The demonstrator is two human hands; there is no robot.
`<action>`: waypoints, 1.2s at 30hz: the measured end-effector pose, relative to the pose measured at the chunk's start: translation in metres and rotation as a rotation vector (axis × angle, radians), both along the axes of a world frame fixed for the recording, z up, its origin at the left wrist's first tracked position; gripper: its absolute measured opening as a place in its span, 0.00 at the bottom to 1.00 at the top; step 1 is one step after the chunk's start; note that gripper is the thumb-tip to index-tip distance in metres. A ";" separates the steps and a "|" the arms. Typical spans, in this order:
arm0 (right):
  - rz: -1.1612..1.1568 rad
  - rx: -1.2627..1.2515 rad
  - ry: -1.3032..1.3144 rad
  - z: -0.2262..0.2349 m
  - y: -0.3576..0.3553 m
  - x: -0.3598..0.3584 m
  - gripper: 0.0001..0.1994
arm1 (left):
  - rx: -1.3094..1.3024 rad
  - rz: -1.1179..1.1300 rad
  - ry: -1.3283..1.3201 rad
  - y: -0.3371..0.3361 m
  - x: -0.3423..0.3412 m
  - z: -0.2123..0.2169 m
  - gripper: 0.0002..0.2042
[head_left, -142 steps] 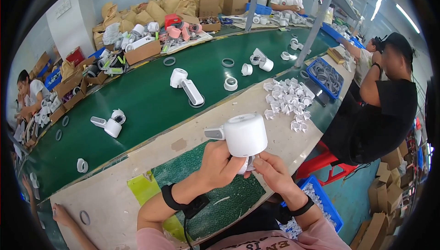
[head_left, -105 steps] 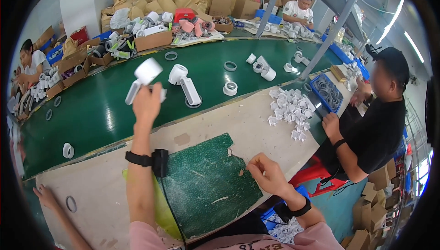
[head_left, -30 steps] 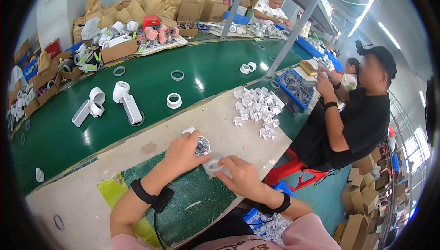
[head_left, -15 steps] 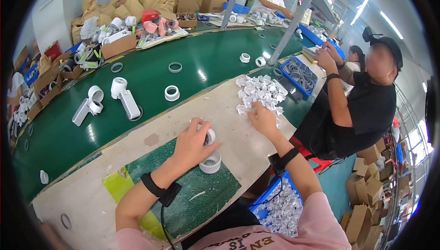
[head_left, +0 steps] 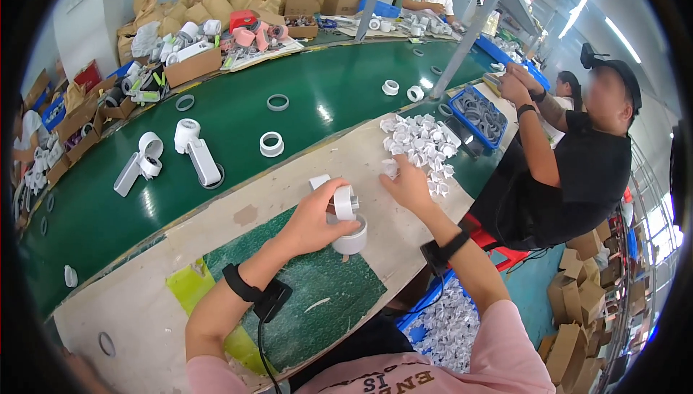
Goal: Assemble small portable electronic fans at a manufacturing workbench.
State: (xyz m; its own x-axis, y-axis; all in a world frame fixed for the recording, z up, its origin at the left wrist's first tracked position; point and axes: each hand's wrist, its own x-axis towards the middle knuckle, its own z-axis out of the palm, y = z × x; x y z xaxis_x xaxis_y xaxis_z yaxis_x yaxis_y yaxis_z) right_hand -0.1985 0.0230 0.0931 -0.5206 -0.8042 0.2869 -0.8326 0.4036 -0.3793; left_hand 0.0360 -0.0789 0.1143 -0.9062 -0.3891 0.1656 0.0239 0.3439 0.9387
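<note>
My left hand (head_left: 321, 217) is wrapped round a white plastic fan housing (head_left: 345, 203) with a ring-shaped head, tilted on its side above the green mat (head_left: 328, 286). Just below it, against the thumb, is a second round white housing (head_left: 352, 239). My palm and fingers cover part of the held piece. At the near-left edge of a heap of small white plastic parts (head_left: 422, 141), my right hand (head_left: 410, 186) is closed, with a small white plastic part (head_left: 390, 169) at its fingertips.
Beyond the worktable, a green conveyor belt (head_left: 238, 130) carries white handheld fans (head_left: 196, 152) and grey rings (head_left: 277, 102). A blue tray of grey rings (head_left: 478, 116) stands to the right, near a co-worker in black (head_left: 588, 149). A blue bin of white parts (head_left: 451, 314) sits below the table edge.
My left hand has turned the fan housing so its ring faces right. My right hand has drawn slightly left from the heap with a small white part at its fingertips.
</note>
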 end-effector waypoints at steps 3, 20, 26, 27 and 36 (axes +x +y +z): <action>0.199 -0.298 -0.239 0.033 0.028 0.044 0.21 | 0.096 -0.071 0.123 0.004 -0.006 -0.003 0.31; 0.340 -0.005 -0.398 0.079 0.068 0.100 0.24 | -0.241 -0.110 0.182 0.025 0.000 0.014 0.32; 0.363 0.053 -0.414 0.087 0.074 0.102 0.22 | -0.278 -0.134 0.190 0.030 0.000 0.017 0.31; 0.366 0.057 -0.406 0.087 0.074 0.102 0.22 | -0.278 -0.135 0.190 0.030 0.001 0.017 0.31; 0.393 0.030 -0.354 0.080 0.075 0.097 0.23 | -0.289 -0.146 0.125 0.032 0.001 0.022 0.30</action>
State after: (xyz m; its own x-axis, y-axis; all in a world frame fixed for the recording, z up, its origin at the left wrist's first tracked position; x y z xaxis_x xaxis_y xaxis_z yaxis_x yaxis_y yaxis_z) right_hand -0.1015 0.0977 0.1729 -0.2388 -0.9634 0.1220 -0.7463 0.1017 -0.6578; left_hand 0.0367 -0.0467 0.1368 -0.9144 -0.1777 0.3637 0.2013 0.5798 0.7895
